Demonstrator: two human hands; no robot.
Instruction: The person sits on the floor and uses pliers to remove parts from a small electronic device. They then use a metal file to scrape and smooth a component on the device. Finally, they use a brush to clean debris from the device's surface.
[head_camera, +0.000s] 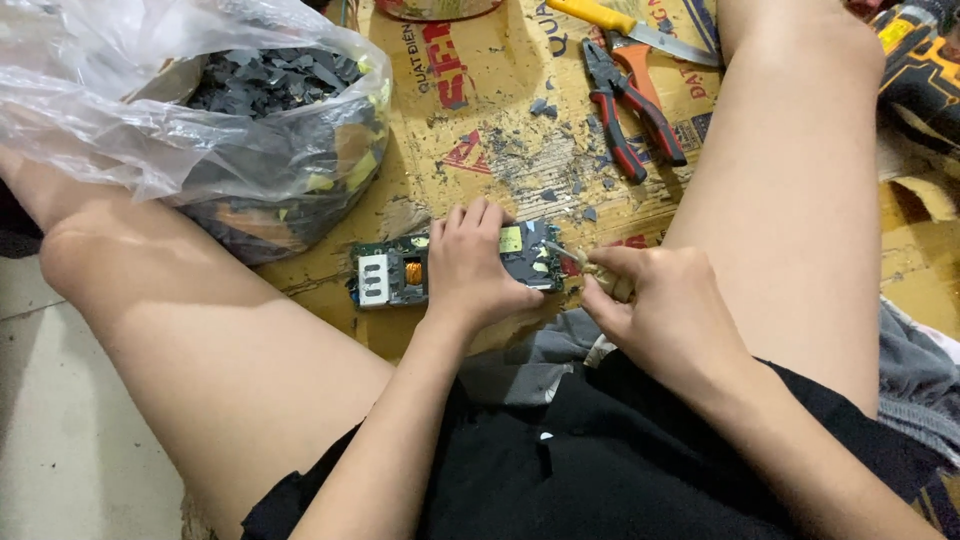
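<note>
A green circuit board (392, 274) with a white block, an orange coil and yellow patches lies on a sheet of cardboard (480, 120) between my legs. My left hand (468, 262) presses down on the board's middle, fingers spread over it. My right hand (655, 310) is closed around the pale handle of a small tool (566, 254). The tool's thin metal tip touches the board's right end.
A clear plastic bag (200, 120) full of dark scrap pieces sits at the upper left. Red-handled pliers (630, 105) and a yellow-handled knife (630, 25) lie on the cardboard beyond the board, amid dark crumbs. A yellow-black power tool (915, 60) is at the upper right.
</note>
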